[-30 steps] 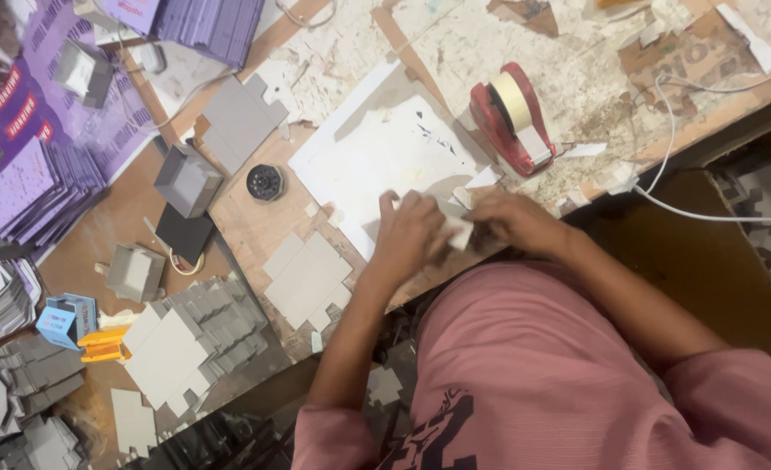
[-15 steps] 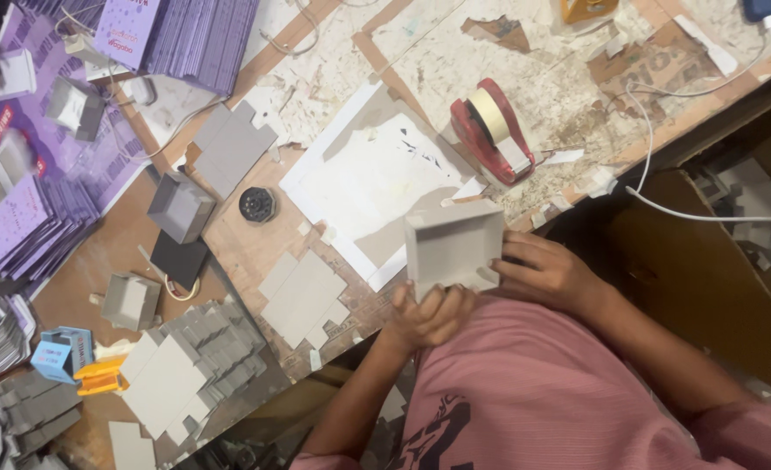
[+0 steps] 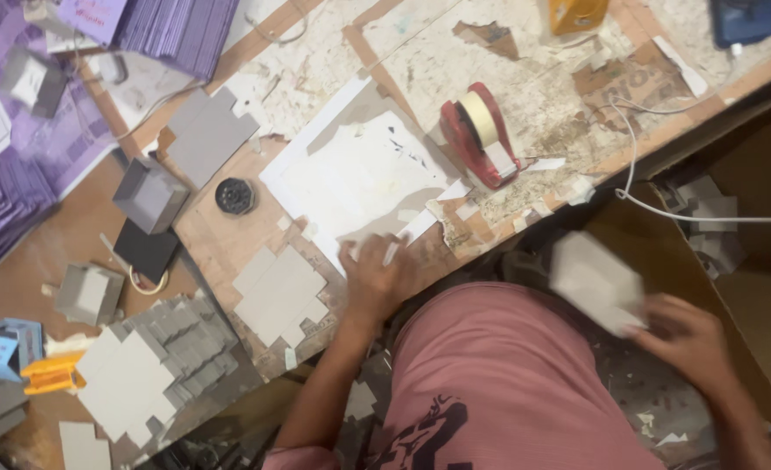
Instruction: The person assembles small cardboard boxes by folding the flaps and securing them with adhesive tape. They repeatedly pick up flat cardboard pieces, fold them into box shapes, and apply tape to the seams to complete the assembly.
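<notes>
My right hand (image 3: 686,339) holds a small folded grey cardboard box (image 3: 596,283), blurred by motion, out to the right beyond the table edge and above the floor. My left hand (image 3: 375,277) rests flat near the front edge of the table, fingers on the lower corner of a white sheet (image 3: 359,178). Just left of that hand lies a flat grey cross-shaped cardboard cutout (image 3: 278,296). A red tape dispenser (image 3: 478,135) with a cream roll stands behind the white sheet.
A stack of grey cutouts (image 3: 154,361) lies at the lower left. Folded grey boxes (image 3: 148,193) and a black round lid (image 3: 235,196) sit on the brown board. Purple sheets (image 3: 163,30) fill the far left. A white cable (image 3: 664,209) hangs over the right edge.
My right hand has carried the folded box from in front of me away to the right, off the table. My left hand let go of it and moved up onto the table edge.
</notes>
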